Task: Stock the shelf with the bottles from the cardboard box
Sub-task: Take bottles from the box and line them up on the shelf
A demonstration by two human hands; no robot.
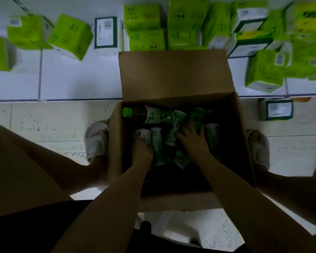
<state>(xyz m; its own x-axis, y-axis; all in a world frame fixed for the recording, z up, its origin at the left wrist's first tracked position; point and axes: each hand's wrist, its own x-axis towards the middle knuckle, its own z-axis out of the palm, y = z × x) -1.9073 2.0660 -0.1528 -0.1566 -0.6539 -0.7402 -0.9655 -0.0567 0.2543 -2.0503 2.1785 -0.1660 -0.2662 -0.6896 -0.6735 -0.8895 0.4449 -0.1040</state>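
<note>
**Inspector A:** Reaching into the open cardboard box (179, 73) is noted for both hands. The box is set on the floor between the person's feet, and the bottles (154, 115) are heaped inside it, lying at mixed angles.

**Inspector B:** Is the grip of each hand recorded?

**Inspector A:** The left hand (141, 149) is curled around a white-labelled bottle (144, 136) near the box's left wall; a closed hold is judged likely, though the fingertips are hidden in shadow. The right hand (192, 138) is spread open, fingers laid over a green-labelled bottle (196, 115); nothing is yet enclosed.

**Inspector B:** And the relation on which the coming move depends?

**Inspector A:** The left-hand bottle's long axis is seen running away from the person, roughly in line with the forearm, so a straight lift is judged sufficient. The green-labelled bottle lies just ahead of and beneath the right fingertips. The shelf (62, 83), carrying green packs (144, 17), is placed directly beyond the box.
</note>
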